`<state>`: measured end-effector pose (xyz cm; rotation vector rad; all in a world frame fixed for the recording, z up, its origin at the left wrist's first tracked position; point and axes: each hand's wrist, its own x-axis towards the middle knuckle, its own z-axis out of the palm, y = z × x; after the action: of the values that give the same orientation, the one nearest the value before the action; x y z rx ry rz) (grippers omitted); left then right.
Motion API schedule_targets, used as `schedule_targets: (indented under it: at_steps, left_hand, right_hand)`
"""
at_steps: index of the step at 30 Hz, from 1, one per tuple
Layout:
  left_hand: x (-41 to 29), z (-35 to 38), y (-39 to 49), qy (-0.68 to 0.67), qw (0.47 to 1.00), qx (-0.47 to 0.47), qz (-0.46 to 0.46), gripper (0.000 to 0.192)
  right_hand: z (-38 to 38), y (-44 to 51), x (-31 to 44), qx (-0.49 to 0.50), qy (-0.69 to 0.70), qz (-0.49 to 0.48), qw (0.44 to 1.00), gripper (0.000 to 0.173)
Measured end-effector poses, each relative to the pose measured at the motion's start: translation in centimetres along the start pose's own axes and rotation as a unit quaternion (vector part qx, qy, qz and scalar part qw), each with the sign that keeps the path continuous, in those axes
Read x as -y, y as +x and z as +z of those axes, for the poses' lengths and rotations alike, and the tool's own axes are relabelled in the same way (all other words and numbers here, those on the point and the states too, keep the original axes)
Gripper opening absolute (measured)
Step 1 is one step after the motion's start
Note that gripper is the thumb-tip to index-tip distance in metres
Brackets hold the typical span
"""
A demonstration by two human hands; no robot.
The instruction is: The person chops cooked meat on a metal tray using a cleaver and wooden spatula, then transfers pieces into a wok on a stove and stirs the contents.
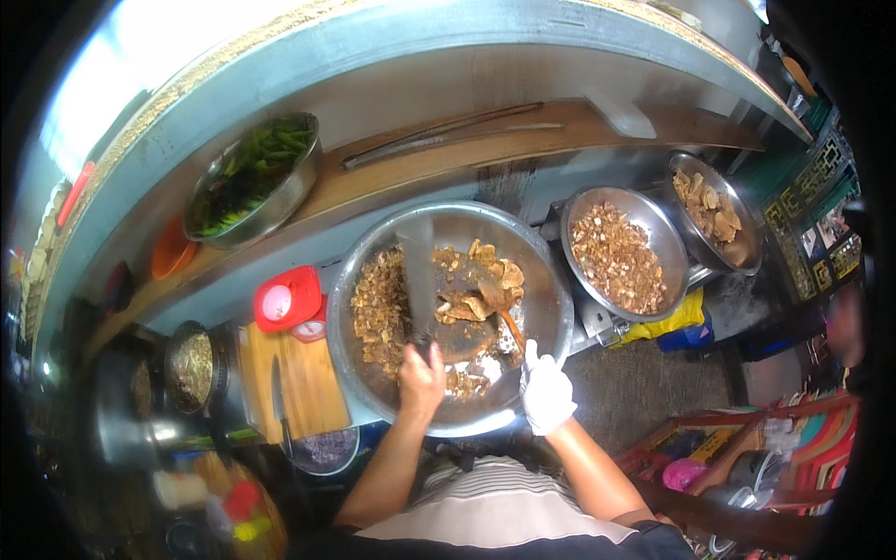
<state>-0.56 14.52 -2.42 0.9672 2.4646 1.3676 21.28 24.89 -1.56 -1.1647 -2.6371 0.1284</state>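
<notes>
A large round metal basin [553,280] sits in front of me, holding chopped brown food [378,301] on its left side and larger brown pieces [514,273] on its right. My left hand [422,378] is bare and closed around the dark handle of a broad-bladed cleaver [418,276], its blurred blade pointing away from me over the basin. At the basin's right rim, my right hand [547,392] wears a white glove and grips the handle of a wooden spoon or spatula [511,325], whose head touches the larger pieces.
Right of the basin stand a metal bowl of chopped food [616,259] and a bowl of larger pieces [707,210]. On the left are a wooden cutting board [315,385] with a knife [278,392], a red container [308,280] and a purple-filled bowl [325,451]. Green vegetables [252,175] fill a shelf bowl.
</notes>
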Motion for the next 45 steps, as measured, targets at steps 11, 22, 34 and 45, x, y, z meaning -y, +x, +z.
schedule_targets:
  at_steps: [11, 22, 34, 45]
  left_hand:
    - [-0.4, 1.3, -1.3, -0.007, 0.998, -0.065, -0.024, 0.037]
    - [-1.1, 3.2, -2.8, -0.012, 0.992, -0.075, -0.103, 0.029]
    - [0.4, -0.3, -0.8, -0.024, 0.999, -0.036, 0.006, 0.035]
    - [1.9, -0.7, -0.1, -0.016, 1.000, -0.022, 0.015, 0.038]
  right_hand:
    - [0.5, 0.5, -4.1, 0.190, 0.018, 0.027, 0.981, 0.064]
    - [-1.8, 1.9, -5.5, 0.184, -0.050, -0.028, 0.981, 0.060]
    - [-0.7, -2.4, -1.2, 0.096, -0.064, -0.021, 0.993, 0.059]
    - [-1.7, -2.6, 0.1, 0.110, -0.017, 0.002, 0.994, 0.057]
